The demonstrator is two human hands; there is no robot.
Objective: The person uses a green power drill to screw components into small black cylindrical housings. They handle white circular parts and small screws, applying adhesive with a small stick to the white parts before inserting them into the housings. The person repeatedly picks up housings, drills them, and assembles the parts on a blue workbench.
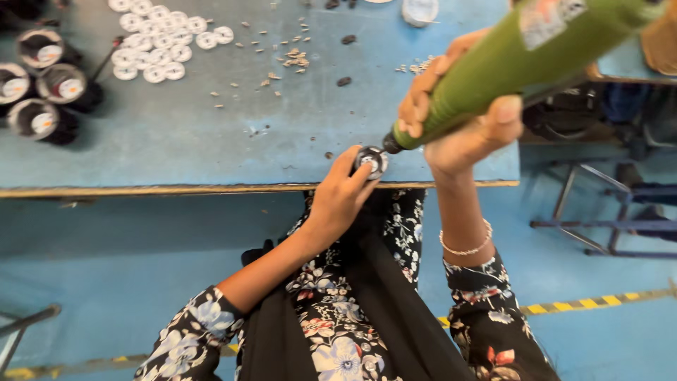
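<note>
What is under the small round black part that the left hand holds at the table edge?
Under the small round black part lies the blue table top, near its front edge. The left hand's fingers cover its lower left side.

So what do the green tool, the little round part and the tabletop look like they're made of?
Green tool: seemingly matte plastic, with no shine on its body. Round part: likely metal, dark rim with bright glints. Tabletop: painted blue, scuffed, probably wood, since its front edge shows bare brown.
</note>
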